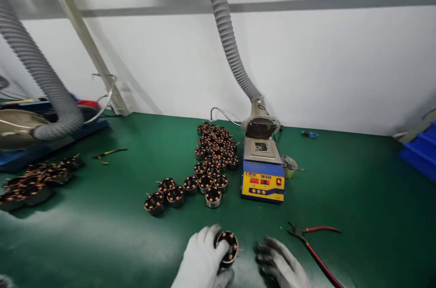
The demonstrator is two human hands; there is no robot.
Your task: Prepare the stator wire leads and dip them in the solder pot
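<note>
Just ridged copper-wound ring (227,247), gloved hands (204,263).

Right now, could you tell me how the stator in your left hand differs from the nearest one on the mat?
The held stator is gripped in the left hand and tipped on its side; the nearest loose stator stands upright, untouched, on the green mat. Both are dark rings with copper windings.

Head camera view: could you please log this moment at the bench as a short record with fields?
left hand: left hand, gloved, grips a stator
right hand: right hand, gloved, fingers spread, holds nothing, close beside that stator
nearby tool: red-handled cutters lying right of the hands
machine: solder pot, blue and yellow, red display lit
stock: stator cluster left of the pot
surface: green mat
</note>
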